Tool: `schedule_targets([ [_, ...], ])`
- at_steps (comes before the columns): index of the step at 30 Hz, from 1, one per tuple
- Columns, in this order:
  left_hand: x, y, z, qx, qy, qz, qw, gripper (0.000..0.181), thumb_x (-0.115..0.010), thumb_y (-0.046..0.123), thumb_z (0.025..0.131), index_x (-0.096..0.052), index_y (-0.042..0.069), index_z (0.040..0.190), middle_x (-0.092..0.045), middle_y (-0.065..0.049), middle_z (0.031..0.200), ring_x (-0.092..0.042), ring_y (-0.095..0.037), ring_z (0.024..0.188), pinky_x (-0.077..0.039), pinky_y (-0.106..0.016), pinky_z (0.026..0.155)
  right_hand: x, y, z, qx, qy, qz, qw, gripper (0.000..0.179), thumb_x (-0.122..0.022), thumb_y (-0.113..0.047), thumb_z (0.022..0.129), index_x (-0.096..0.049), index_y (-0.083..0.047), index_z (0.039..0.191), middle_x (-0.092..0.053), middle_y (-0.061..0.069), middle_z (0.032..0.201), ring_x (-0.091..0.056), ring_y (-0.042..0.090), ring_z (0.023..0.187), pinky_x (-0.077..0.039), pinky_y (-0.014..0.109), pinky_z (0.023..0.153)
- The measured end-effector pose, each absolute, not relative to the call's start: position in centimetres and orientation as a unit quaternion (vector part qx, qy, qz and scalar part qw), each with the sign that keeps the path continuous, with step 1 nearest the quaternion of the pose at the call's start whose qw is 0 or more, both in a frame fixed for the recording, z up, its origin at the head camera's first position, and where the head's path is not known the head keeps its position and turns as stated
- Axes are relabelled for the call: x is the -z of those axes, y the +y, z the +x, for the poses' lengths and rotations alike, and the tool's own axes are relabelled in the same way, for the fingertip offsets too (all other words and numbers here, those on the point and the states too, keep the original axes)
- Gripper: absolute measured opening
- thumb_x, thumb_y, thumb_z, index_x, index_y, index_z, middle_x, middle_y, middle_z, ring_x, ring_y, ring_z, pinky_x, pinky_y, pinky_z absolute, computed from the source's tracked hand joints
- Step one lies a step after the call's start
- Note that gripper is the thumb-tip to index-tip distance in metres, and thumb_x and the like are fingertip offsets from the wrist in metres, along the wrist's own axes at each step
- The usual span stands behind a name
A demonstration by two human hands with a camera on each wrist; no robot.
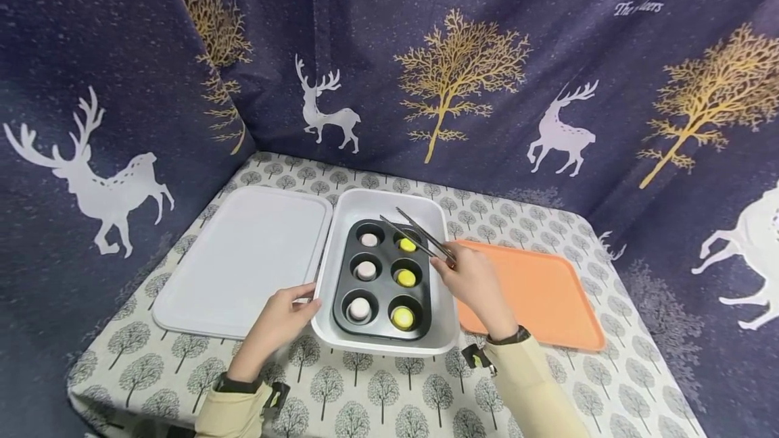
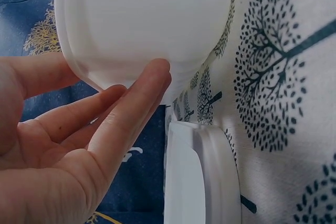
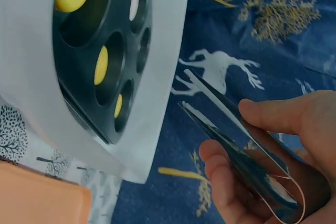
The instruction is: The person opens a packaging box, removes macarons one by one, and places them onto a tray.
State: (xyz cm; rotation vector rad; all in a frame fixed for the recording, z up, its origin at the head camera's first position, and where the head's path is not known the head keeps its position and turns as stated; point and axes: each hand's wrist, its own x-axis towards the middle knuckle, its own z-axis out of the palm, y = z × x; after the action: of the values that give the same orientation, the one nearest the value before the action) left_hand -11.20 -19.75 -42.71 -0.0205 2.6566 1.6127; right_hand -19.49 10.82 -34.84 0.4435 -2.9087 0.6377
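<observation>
A dark muffin tin point(image 1: 386, 279) sits inside a white rectangular tub point(image 1: 389, 347). Pale pink round pieces point(image 1: 366, 270) stand in its left column of cups; yellow round pieces point(image 1: 406, 278) fill the right column, one per cup. My left hand point(image 1: 282, 316) is at the tub's left side, its fairly straight fingers touching the rim and outer wall. In my right hand point(image 1: 477, 282) I hold metal tongs point(image 3: 247, 156) between thumb and fingers. Their tips are apart with nothing between them, above the tin's far right part.
A flat white tray point(image 1: 243, 262) lies left of the tub. To the right is an orange tray point(image 1: 541, 296), under my right forearm. Tree-print cloth point(image 1: 383, 387) covers the table, and a dark blue deer-patterned curtain point(image 1: 377, 86) hangs behind it.
</observation>
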Motion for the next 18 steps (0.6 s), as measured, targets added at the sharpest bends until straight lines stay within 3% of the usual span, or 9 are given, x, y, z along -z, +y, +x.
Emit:
schedule_targets([
  [4,42.6,-19.8,-11.2,-0.519,0.854,-0.006,0.016,0.045,-0.059,0.012,0.096,-0.051,-0.01,0.135,-0.058,-0.029,0.131,-0.065,-0.04,0.11,-0.061,-0.039,0.084,35.3,10.2,-20.0,-0.208,-0.965,0.156,0.046,0.04,-0.066,-0.029,0.093,-0.065,-0.003,0.124,-0.039,-0.004,0.053,-0.031,0.01,0.045,-0.028,0.025,0.045],
  [12,42.6,-19.3,-11.5,-0.519,0.855,-0.007,0.019,0.045,-0.06,0.011,0.096,-0.051,-0.008,0.135,-0.058,-0.029,0.131,-0.066,-0.039,0.109,-0.062,-0.037,0.081,36.2,10.0,-20.5,-0.2,-0.966,0.162,0.033,0.036,-0.068,-0.026,0.092,-0.067,-0.002,0.117,-0.035,-0.005,0.053,-0.027,0.01,0.047,-0.026,0.023,0.046],
  [18,42.8,-19.4,-11.5,-0.516,0.856,-0.018,0.015,0.046,-0.06,0.011,0.095,-0.051,-0.009,0.136,-0.057,-0.029,0.132,-0.065,-0.041,0.111,-0.061,-0.039,0.084,36.3,9.3,-21.1,-0.191,-0.966,0.173,0.02,0.023,-0.068,-0.027,0.092,-0.067,-0.005,0.097,-0.043,-0.004,0.056,-0.034,0.01,0.047,-0.03,0.022,0.044],
])
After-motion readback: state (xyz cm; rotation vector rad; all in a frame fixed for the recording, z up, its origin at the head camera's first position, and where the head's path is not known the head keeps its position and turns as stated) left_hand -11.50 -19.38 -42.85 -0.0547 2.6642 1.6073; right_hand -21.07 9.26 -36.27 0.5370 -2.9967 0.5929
